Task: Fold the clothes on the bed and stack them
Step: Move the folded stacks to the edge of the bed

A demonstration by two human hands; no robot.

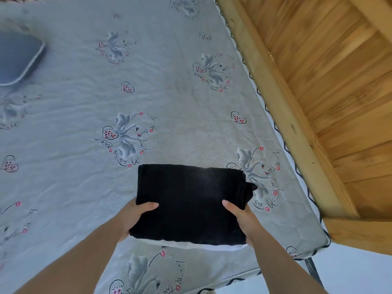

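A folded black garment [191, 200] sits on top of a folded white garment [212, 246], of which only a thin edge shows beneath. My left hand [135, 217] grips the stack's left side, thumb on top and fingers underneath. My right hand [239, 219] grips the right side the same way. The stack is near the front right part of the bed [84, 124], just above the grey sheet printed with swans and hearts.
A grey-blue pillow or cushion [19, 58] lies at the far left of the bed. A wooden wall or headboard [328, 81] runs along the bed's right edge. Pale floor [350, 272] shows at the bottom right.
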